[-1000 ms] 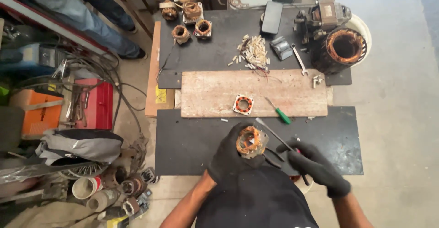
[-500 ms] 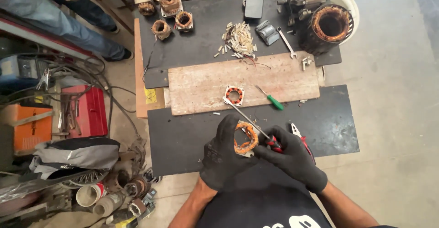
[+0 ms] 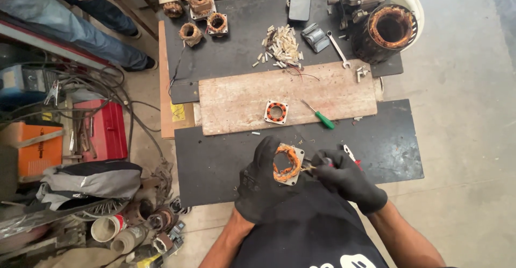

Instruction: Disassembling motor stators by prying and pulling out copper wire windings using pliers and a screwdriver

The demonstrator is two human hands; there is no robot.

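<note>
Black work gloves cover both hands, which meet low over the near edge of the desk, a dark sheet with a worn wooden board laid across its middle. The left hand is wrapped around a small square motor stator with orange copper windings, its fingers curled behind the metal frame and holding it tilted up toward the camera. The right hand is closed on a thin tool whose tip touches the stator's right edge; the tool is too hidden by the glove to name. Just beside that hand, a red-handled tool lies on the dark sheet. On the board rests a second small square stator, lying flat, and near it to the right a green-handled screwdriver. Farther back on the desk sit a heap of pale insulation strips, a spanner, a dark phone and a large round stator with rust-coloured windings. Three more small wound stators stand at the far left corner. On the floor to the left are a red toolbox, an orange machine case, tangled cables and a grey bag. Another person's legs in blue trousers stand at the upper left, well apart from the hands.
</note>
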